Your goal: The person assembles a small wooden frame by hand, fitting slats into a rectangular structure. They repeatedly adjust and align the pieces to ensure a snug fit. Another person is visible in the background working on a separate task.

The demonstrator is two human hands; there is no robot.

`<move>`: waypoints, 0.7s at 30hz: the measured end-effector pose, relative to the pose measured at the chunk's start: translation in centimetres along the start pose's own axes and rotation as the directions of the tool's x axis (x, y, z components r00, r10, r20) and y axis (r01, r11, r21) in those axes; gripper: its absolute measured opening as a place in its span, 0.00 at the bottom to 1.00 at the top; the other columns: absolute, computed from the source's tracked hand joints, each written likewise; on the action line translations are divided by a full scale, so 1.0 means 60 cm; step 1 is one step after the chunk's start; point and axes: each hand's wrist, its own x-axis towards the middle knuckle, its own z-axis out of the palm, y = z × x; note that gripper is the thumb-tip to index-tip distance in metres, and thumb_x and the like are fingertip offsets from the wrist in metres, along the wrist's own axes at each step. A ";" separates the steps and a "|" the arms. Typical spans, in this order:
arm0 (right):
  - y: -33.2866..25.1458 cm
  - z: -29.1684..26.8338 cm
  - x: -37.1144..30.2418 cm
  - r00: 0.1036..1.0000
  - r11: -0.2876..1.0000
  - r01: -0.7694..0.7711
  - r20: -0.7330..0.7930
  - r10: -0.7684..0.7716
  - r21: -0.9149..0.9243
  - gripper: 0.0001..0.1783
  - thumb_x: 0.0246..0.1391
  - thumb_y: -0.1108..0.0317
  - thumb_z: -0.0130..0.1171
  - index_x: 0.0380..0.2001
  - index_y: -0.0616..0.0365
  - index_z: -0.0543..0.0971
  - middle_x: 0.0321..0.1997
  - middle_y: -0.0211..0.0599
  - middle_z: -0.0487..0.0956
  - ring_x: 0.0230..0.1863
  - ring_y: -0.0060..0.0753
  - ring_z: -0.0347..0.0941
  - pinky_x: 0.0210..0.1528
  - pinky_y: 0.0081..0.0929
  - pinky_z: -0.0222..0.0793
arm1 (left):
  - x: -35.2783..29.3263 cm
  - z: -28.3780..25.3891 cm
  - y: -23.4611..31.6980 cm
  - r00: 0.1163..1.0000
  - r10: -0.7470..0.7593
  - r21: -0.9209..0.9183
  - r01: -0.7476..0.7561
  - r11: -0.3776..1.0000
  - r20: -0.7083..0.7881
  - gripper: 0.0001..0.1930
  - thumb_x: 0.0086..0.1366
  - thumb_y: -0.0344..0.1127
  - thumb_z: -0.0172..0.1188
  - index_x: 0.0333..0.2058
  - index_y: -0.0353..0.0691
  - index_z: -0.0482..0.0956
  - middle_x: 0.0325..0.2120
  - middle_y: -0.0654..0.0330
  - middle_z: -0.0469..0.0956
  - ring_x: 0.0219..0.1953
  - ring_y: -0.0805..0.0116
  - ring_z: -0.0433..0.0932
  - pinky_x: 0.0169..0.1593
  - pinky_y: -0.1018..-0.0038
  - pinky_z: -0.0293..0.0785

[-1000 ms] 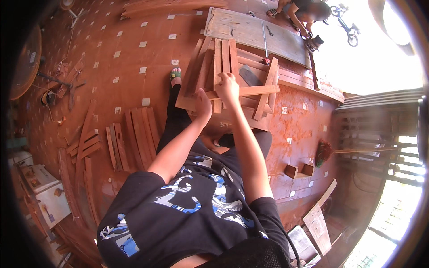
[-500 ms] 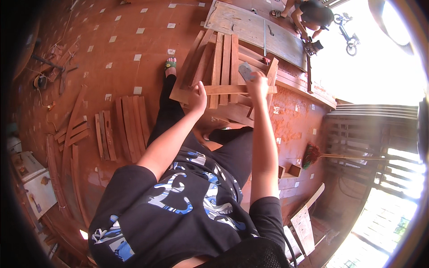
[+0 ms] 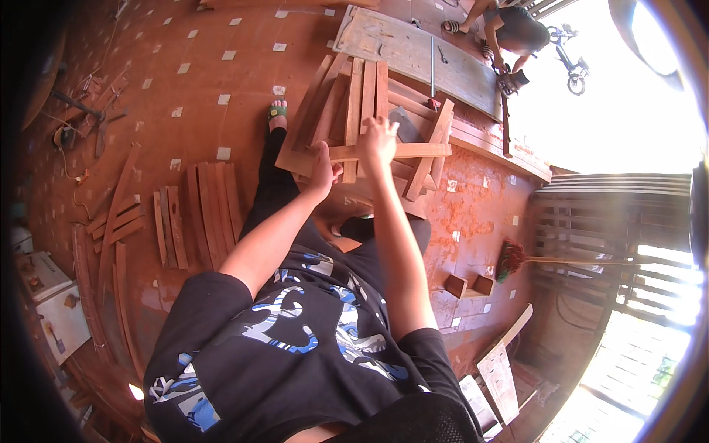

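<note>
My left hand [image 3: 323,171] is closed around the left end of a reddish wooden strip [image 3: 422,150], which lies crosswise over a stack of wood. My right hand [image 3: 378,144] reaches over the strip near its middle, with its fingers bent and somewhat apart; their undersides are hidden. Just right of those fingers, a flat grey piece [image 3: 406,127] rests on the stack, its kind unclear. Several narrow wooden slats [image 3: 354,96] lie lengthwise under the strip. Another wooden piece [image 3: 432,148] slants beneath the strip's right end.
Beyond the stack lies a long worn board [image 3: 402,48]. Another person [image 3: 509,37] bends over a tool at its far right. More wooden slats [image 3: 214,207] lie on the tiled floor to my left. A red broom [image 3: 511,260] and small wooden boxes [image 3: 473,286] are on the right.
My right hand has moved left along the strip, away from its right end and closer to my left hand, and its fingers look looser. My left hand still grips the left end.
</note>
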 end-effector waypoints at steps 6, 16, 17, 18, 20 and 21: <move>-0.087 0.006 -0.055 0.990 0.946 0.136 -0.021 -0.136 0.296 0.16 0.47 0.69 0.64 0.43 0.50 0.82 0.58 0.42 0.75 0.67 0.57 0.66 0.62 0.42 0.73 | 0.021 -0.017 -0.017 0.990 0.096 0.075 -0.104 0.992 0.101 0.25 0.74 0.66 0.42 0.36 0.50 0.71 0.15 0.73 0.62 0.13 0.81 0.56 0.19 0.79 0.53; 0.123 -0.011 0.031 0.989 0.949 -0.096 -0.083 0.126 0.299 0.20 0.43 0.67 0.65 0.44 0.54 0.82 0.50 0.47 0.80 0.50 0.51 0.78 0.56 0.41 0.74 | 0.001 -0.009 0.010 0.963 0.259 0.157 -0.245 0.957 -0.071 0.25 0.74 0.61 0.50 0.25 0.46 0.70 0.16 0.71 0.64 0.15 0.82 0.61 0.19 0.81 0.54; 0.138 -0.021 0.035 0.985 0.933 -0.132 -0.062 0.162 0.336 0.20 0.43 0.66 0.66 0.44 0.54 0.82 0.48 0.46 0.80 0.50 0.50 0.78 0.55 0.41 0.74 | 0.003 -0.016 0.011 0.969 0.238 0.126 -0.227 0.966 -0.074 0.25 0.73 0.62 0.50 0.27 0.47 0.71 0.15 0.70 0.65 0.13 0.81 0.60 0.17 0.80 0.52; 0.158 -0.026 0.036 0.977 0.912 -0.179 -0.043 0.209 0.368 0.21 0.43 0.66 0.66 0.44 0.55 0.82 0.47 0.46 0.81 0.50 0.50 0.78 0.55 0.40 0.74 | -0.001 -0.014 0.015 0.975 0.214 0.121 -0.206 0.971 -0.062 0.25 0.73 0.61 0.51 0.26 0.46 0.71 0.15 0.69 0.66 0.12 0.80 0.61 0.17 0.79 0.53; 0.167 -0.027 0.029 0.979 0.898 -0.121 -0.096 0.178 0.423 0.18 0.46 0.67 0.64 0.42 0.57 0.80 0.47 0.47 0.79 0.48 0.50 0.78 0.53 0.42 0.74 | -0.008 -0.015 0.024 0.985 0.170 0.111 -0.164 0.980 -0.042 0.25 0.72 0.60 0.53 0.26 0.45 0.71 0.15 0.68 0.68 0.12 0.79 0.62 0.16 0.79 0.54; 0.163 -0.026 0.016 0.975 0.893 -0.067 -0.163 0.154 0.445 0.17 0.46 0.67 0.64 0.42 0.57 0.80 0.46 0.47 0.79 0.48 0.50 0.78 0.53 0.42 0.74 | -0.011 -0.016 0.029 0.989 0.144 0.088 -0.141 0.986 -0.021 0.23 0.71 0.60 0.54 0.31 0.45 0.72 0.16 0.66 0.69 0.11 0.76 0.64 0.15 0.77 0.55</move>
